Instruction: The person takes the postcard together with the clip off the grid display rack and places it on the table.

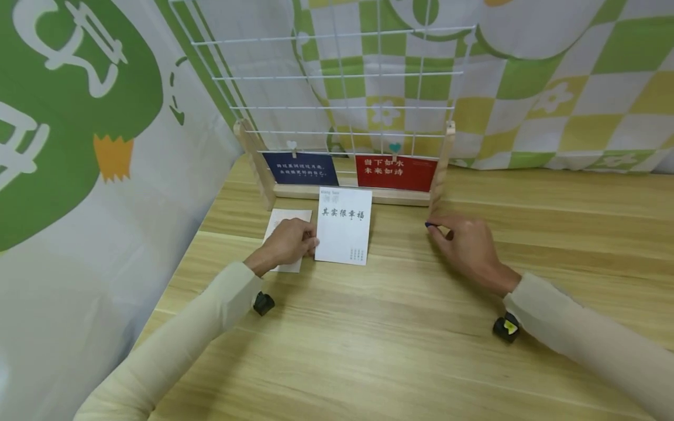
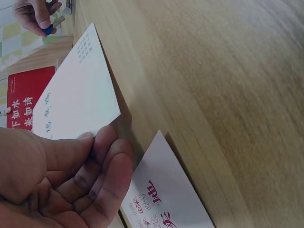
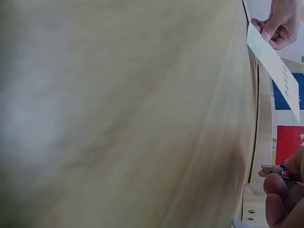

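Note:
My left hand (image 1: 288, 242) pinches the left edge of a white card (image 1: 343, 231) printed with dark characters; the left wrist view has it tilted above the table. Beneath that hand lies another pale card (image 2: 164, 190) with red characters. Between the thumb and finger of my right hand (image 1: 470, 248) is a small wooden clothespin (image 3: 270, 170) with a blue piece on it. Behind the hands stands a white wire grid (image 1: 337, 76) in a wooden base. A dark blue card (image 1: 301, 169) and a red card (image 1: 396, 173) hang from it by clips.
A white clip with a heart (image 1: 292, 146) tops the blue card, and a teal heart clip (image 1: 395, 148) the red one. The wooden table (image 1: 347, 339) stretches in front of the rack. A green and yellow patterned cloth (image 1: 553, 88) hangs behind.

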